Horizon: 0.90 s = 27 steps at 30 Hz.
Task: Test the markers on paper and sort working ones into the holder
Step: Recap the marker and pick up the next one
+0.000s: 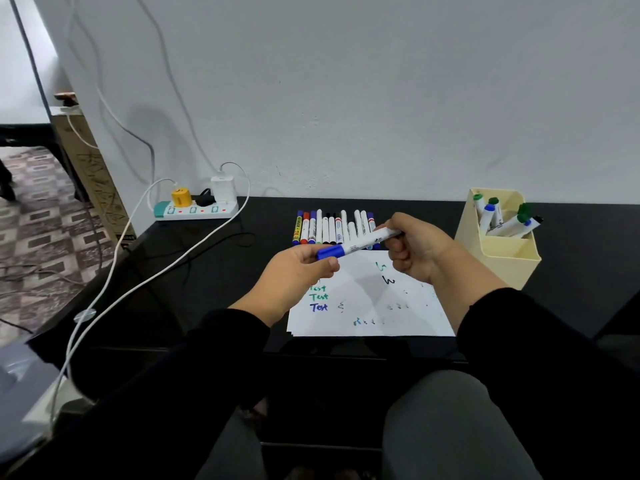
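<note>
Both hands hover above the paper [372, 306] on the worktop [207, 271]. The left hand [294, 271] pinches the marker's [360, 244] blue cap; the right hand's [415, 249] fingers curl round its barrel end, hiding it. The holder [498, 251] stands right.

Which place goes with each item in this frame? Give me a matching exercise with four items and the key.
Items:
1. blue-capped marker
2. cream holder
3. row of markers
4. power strip

Places:
A. at the table's far left, by the wall
B. held between the left hand and right hand, above the paper
C. to the right of the paper, with markers standing in it
D. lying on the table just beyond the paper

Pairs: 1-B, 2-C, 3-D, 4-A
</note>
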Tool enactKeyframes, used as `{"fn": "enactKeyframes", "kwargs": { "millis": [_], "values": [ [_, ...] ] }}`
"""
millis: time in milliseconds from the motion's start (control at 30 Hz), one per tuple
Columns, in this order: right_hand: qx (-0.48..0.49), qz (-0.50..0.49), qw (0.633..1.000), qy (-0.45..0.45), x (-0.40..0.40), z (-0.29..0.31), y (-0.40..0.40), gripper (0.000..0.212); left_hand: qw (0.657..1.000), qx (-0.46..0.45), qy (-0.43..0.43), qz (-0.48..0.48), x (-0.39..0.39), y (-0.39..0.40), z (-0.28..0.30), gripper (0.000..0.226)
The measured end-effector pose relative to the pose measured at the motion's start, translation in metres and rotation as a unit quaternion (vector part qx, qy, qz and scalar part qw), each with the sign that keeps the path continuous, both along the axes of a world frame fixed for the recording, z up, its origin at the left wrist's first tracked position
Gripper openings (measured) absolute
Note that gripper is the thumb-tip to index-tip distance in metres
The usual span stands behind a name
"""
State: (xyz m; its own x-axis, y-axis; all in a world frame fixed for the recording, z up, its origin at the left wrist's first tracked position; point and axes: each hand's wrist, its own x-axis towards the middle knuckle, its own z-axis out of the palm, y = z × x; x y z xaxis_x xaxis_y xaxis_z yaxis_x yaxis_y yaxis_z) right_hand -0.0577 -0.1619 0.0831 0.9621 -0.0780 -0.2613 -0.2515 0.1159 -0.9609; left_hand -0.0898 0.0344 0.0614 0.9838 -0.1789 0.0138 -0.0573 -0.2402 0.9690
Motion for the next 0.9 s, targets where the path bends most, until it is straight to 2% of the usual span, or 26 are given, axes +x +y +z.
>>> {"fn": "enactKeyframes", "kwargs": {
  "millis": [100, 200, 300, 400, 500, 633, 767, 833, 900],
  "values": [
    [0.063, -0.020, 0.998, 0.020, -0.004, -0.007, 0.019, 0.031, 0.999, 0.041, -0.011, 0.010, 0.000, -0.006, -0.001, 0.025],
    [0.047, -0.041, 0.997, 0.043, -0.009, -0.017, 0.039, 0.038, 0.992, 0.116, -0.039, 0.017, -0.001, -0.013, 0.000, 0.030],
    [0.021, -0.078, 0.996, 0.030, -0.012, -0.020, 0.048, 0.031, 0.974, 0.218, -0.064, 0.023, -0.001, -0.018, 0.002, 0.034],
    [-0.018, -0.087, 0.996, 0.003, -0.013, -0.018, 0.054, 0.020, 0.963, 0.260, -0.060, 0.031, -0.001, -0.018, 0.005, 0.039],
    [-0.053, -0.067, 0.996, -0.015, -0.012, -0.017, 0.054, 0.017, 0.966, 0.258, -0.029, 0.010, 0.001, -0.016, 0.009, 0.032],
    [-0.027, -0.027, 0.999, -0.016, -0.007, -0.017, 0.048, 0.026, 0.984, 0.176, 0.024, -0.026, 0.001, -0.014, 0.012, 0.022],
    [-0.044, -0.016, 0.999, -0.004, -0.002, -0.020, 0.051, 0.023, 0.990, 0.112, 0.081, -0.020, 0.003, -0.012, 0.009, 0.021],
    [-0.063, -0.027, 0.998, 0.008, 0.001, -0.020, 0.058, 0.020, 0.990, 0.116, 0.081, -0.002, 0.005, -0.012, 0.007, 0.023],
    [-0.085, -0.043, 0.995, 0.026, 0.005, -0.020, 0.065, 0.017, 0.983, 0.178, 0.042, 0.020, 0.006, -0.011, 0.005, 0.023]
  ]
}}
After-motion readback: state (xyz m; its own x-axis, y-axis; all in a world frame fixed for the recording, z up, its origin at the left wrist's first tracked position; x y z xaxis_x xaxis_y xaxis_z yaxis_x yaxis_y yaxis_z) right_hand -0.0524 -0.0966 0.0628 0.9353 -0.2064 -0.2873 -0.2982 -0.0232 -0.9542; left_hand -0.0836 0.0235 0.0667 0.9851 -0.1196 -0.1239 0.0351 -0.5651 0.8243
